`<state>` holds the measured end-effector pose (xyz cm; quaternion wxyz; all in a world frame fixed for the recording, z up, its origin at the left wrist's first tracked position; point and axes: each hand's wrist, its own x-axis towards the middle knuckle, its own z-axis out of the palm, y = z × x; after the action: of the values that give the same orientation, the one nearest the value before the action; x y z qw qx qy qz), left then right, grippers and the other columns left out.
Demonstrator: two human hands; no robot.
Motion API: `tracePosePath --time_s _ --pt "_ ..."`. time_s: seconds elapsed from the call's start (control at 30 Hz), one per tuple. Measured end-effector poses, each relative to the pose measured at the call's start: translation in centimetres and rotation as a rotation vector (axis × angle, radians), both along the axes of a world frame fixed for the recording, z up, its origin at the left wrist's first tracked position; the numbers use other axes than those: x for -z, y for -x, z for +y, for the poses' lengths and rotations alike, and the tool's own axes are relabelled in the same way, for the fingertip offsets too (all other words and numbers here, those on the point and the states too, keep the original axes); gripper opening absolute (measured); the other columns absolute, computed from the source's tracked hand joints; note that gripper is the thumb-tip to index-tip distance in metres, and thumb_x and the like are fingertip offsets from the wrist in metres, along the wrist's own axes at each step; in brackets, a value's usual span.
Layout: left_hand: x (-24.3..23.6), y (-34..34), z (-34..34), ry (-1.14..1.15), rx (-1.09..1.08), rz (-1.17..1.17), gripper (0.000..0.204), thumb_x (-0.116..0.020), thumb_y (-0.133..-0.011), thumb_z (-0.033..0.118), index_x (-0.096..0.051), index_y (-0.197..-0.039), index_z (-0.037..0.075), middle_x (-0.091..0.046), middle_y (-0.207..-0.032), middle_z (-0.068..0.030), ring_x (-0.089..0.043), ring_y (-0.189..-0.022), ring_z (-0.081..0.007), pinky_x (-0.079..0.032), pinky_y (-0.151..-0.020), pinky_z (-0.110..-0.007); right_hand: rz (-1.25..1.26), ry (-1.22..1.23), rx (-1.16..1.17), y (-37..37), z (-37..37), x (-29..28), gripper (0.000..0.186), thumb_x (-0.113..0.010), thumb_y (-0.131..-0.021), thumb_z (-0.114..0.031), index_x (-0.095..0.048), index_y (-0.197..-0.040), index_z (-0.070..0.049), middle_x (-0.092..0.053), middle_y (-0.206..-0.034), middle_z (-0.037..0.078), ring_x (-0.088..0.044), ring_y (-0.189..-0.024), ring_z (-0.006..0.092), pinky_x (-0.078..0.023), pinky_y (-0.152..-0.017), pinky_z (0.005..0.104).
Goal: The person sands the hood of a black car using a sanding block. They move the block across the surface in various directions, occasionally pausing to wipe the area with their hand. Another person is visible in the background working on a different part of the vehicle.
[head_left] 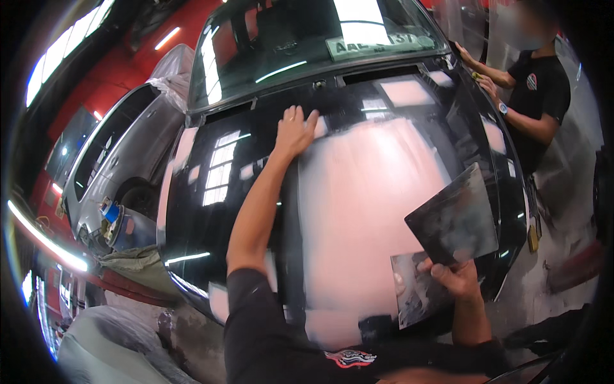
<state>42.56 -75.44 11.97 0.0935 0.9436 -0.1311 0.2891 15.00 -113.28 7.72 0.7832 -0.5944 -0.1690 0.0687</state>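
Note:
A black car hood stretches out before me, with a broad pale pink patch down its middle and smaller pink patches around it. My left hand lies with its fingers extended on the black paint near the far end of the hood, by the upper left corner of the big patch. Over the near right part of the hood, my right hand grips two thin flat plates between thumb and fingers. One is a dark square plate; the other, a grey-smeared plate, sits lower and nearer me.
Beyond the hood rises the windshield. At the right, a co-worker in a black shirt leans hands on the car's side, holding something small and yellowish. A grey car and a blue drum stand left. Plastic-covered material lies lower left.

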Motion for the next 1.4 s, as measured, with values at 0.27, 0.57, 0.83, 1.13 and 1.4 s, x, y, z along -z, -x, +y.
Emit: tracePosePath --time_s 0.27,0.57,0.83,1.13,1.4 --pt "2.8 -7.6 -4.2 0.044 -0.196 0.073 0.087 -0.035 -0.097 0.064 -0.047 -0.134 -0.013 -0.045 -0.144 -0.0299 -0.04 -0.137 -0.0394 -0.032 -0.113 -0.047 0.07 0.013 0.106 -0.9 -0.6 0.7 0.028 -0.073 -0.085 -0.016 -0.066 -0.106 0.001 -0.07 -0.089 0.01 -0.066 -0.084 0.0194 -0.052 -0.083 0.0354" --pt "2.8 1.4 -5.3 -0.02 -0.106 0.222 0.087 -0.038 -0.097 0.06 -0.036 -0.142 -0.015 -0.037 -0.149 -0.0321 -0.032 -0.143 -0.042 -0.023 -0.119 -0.046 0.032 -0.055 -0.032 0.1 -0.5 1.4 0.038 -0.066 -0.086 -0.002 -0.058 -0.123 0.004 -0.069 -0.101 0.011 -0.065 -0.088 0.0191 -0.052 -0.082 0.0329" --pt "5.6 9.0 -4.9 -0.094 -0.076 0.301 0.081 -0.037 -0.1 0.052 -0.029 -0.148 -0.012 -0.027 -0.156 -0.0305 -0.021 -0.148 -0.0401 -0.014 -0.122 -0.046 0.021 -0.019 0.058 3.1 -4.0 1.7 0.02 -0.071 -0.091 -0.014 -0.071 -0.106 -0.001 -0.073 -0.095 0.004 -0.065 -0.089 0.0125 -0.051 -0.082 0.0301" --pt "-4.1 11.8 -7.5 0.18 0.203 0.185 0.033 -0.064 -0.094 0.029 -0.072 -0.113 0.003 -0.074 -0.102 -0.0169 -0.071 -0.077 -0.0237 -0.053 -0.076 -0.033 -0.021 0.049 0.339 4.4 -13.0 2.0 0.019 -0.069 -0.092 -0.016 -0.072 -0.102 0.0 -0.073 -0.094 0.006 -0.066 -0.089 0.0147 -0.052 -0.083 0.0324" --pt "-4.1 -7.5 -25.4 -0.231 0.073 0.297 0.078 -0.039 -0.1 0.058 -0.041 -0.143 -0.007 -0.034 -0.153 -0.0285 -0.033 -0.142 -0.0427 -0.026 -0.117 -0.051 0.044 0.062 0.266 1.9 -21.1 2.5 0.018 -0.068 -0.093 -0.014 -0.072 -0.103 0.0 -0.073 -0.096 0.008 -0.066 -0.09 0.0164 -0.052 -0.084 0.0331"
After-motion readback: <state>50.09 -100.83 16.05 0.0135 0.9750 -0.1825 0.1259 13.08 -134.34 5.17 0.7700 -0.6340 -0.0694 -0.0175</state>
